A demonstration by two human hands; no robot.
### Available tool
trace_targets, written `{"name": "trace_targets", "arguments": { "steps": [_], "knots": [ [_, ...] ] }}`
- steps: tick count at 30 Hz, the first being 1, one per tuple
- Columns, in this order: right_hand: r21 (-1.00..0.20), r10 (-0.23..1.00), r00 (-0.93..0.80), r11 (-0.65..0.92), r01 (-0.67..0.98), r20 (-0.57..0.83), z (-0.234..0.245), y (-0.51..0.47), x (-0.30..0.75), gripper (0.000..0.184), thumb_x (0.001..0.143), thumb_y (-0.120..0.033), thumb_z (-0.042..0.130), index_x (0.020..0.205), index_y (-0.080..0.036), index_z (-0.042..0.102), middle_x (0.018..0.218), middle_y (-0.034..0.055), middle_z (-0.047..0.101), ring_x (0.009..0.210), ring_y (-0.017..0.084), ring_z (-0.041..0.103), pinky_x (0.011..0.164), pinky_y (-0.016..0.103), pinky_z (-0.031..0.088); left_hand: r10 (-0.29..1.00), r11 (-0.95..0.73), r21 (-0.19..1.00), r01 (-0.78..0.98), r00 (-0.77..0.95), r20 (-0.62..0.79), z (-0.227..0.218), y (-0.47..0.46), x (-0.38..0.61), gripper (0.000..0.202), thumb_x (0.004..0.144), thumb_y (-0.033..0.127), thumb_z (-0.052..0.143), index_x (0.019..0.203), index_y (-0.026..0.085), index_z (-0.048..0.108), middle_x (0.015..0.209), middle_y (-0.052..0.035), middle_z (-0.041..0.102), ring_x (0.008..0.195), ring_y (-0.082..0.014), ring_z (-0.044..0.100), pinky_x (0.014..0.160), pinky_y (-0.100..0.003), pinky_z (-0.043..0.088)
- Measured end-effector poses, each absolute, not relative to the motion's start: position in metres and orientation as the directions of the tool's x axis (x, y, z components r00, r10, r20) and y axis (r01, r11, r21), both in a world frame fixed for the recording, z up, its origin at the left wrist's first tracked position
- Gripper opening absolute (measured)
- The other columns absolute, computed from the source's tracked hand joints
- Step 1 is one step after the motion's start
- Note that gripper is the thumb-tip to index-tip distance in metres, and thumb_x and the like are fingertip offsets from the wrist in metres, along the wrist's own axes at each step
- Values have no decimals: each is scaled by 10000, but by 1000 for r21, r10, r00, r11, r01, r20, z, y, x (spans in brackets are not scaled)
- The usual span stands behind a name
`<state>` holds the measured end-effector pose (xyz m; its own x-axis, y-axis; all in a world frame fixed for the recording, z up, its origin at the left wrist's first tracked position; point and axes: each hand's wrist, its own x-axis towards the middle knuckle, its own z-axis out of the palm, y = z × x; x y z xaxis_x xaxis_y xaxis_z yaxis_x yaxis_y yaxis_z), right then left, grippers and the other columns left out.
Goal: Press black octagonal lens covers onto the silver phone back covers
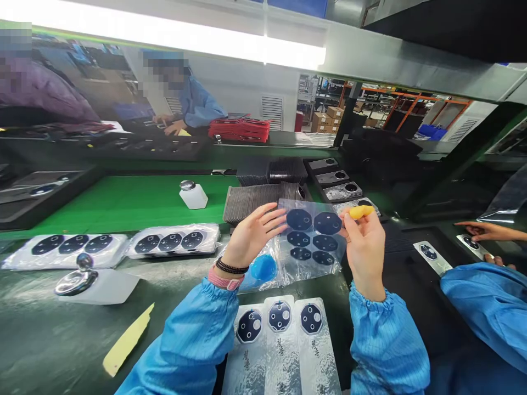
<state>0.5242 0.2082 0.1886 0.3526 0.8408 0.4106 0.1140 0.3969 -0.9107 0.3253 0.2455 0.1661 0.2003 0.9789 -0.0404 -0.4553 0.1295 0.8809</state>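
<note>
A clear film sheet (313,241) carrying several dark octagonal camera-lens stickers is lifted between both hands above the bench. My left hand (252,235) touches its left edge with fingers spread and stretched out. My right hand (362,244) pinches the sheet's right edge, a yellow cot (361,211) on one fingertip. Below the hands, three silver phone back covers (282,345) lie side by side, each with a dark round camera module. A blue round piece (263,267) sits in clear wrapping under the left wrist.
Two wrapped packs of lens parts (173,241) (66,249) lie left. A white dispenser bottle (192,195) stands on the green belt; another (88,282) lies near a yellow strip (125,340). Stacked trays (259,200) sit behind. A co-worker's hand (486,231) and sleeve (489,307) are right.
</note>
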Motion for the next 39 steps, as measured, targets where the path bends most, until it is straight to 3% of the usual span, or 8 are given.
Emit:
{"name": "trace_targets", "arguments": {
  "steps": [3, 7, 11, 14, 20, 25, 32, 39],
  "knots": [
    [-780, 666, 407, 550, 298, 625, 188, 205, 520, 75, 833, -215, 554, 807, -233, 486, 822, 11, 634, 782, 166, 678, 697, 302, 572, 985, 50, 929, -367, 170, 14, 167, 243, 321, 225, 760, 369, 660, 863, 176, 612, 731, -15, 665, 775, -177, 657, 750, -307, 524],
    [-531, 556, 102, 700, 477, 825, 178, 199, 501, 125, 844, -107, 525, 824, -230, 511, 872, 23, 680, 870, 169, 694, 738, 283, 565, 862, 310, 871, -381, 498, -89, 176, 233, 323, 501, 762, 590, 629, 1001, 150, 627, 961, -101, 703, 892, -259, 668, 767, -402, 547],
    [-382, 570, -412, 804, 455, 711, 166, 197, 482, 177, 817, -61, 479, 767, -223, 532, 806, 27, 701, 840, 177, 699, 733, 279, 559, 794, 381, 838, -390, 602, -81, 174, 232, 325, 388, 778, 443, 683, 1063, 188, 612, 976, -52, 702, 816, -192, 663, 684, -293, 544],
    [-536, 665, -504, 745, 397, 551, 165, 203, 489, 113, 819, -118, 532, 796, -220, 574, 850, 27, 722, 839, 181, 701, 760, 294, 555, 883, 283, 891, -355, 460, -97, 165, 237, 324, 351, 723, 207, 720, 1055, 172, 610, 897, -26, 708, 728, -147, 646, 614, -223, 515],
    [-942, 928, 161, 326, 78, 335, 146, 224, 534, 213, 721, -371, 678, 832, -237, 554, 1127, 64, 694, 1113, 222, 622, 977, 388, 473, 903, 198, 887, -416, 429, -1, 170, 240, 317, 462, 670, 156, 728, 1108, 188, 584, 846, -11, 710, 696, -150, 658, 618, -241, 535],
    [-992, 981, 194, 4, -124, -20, 117, 230, 541, 445, 560, -574, 714, 787, -231, 543, 853, 45, 716, 825, 245, 704, 669, 358, 580, 894, 195, 898, -394, 449, 3, 166, 238, 316, 472, 694, 211, 713, 1141, 215, 564, 933, -24, 705, 722, -157, 660, 626, -256, 537],
    [-999, 926, 376, 12, 51, 30, 100, 236, 553, 309, 526, -354, 747, 678, -225, 511, 707, 9, 683, 699, 216, 687, 628, 331, 569, 938, 201, 976, -81, 303, -168, 113, 231, 328, 394, 646, 393, 688, 973, 196, 589, 772, -5, 694, 668, -169, 641, 595, -282, 532],
    [-969, 888, 445, 1, 248, 115, 85, 235, 557, 177, 605, -266, 668, 664, -234, 505, 770, 54, 715, 724, 235, 701, 675, 358, 571, 959, 184, 964, 193, 177, -219, 99, 236, 336, 138, 665, 279, 655, 674, 199, 543, 491, 60, 597, 471, -146, 590, 491, -250, 482]
  ]
}}
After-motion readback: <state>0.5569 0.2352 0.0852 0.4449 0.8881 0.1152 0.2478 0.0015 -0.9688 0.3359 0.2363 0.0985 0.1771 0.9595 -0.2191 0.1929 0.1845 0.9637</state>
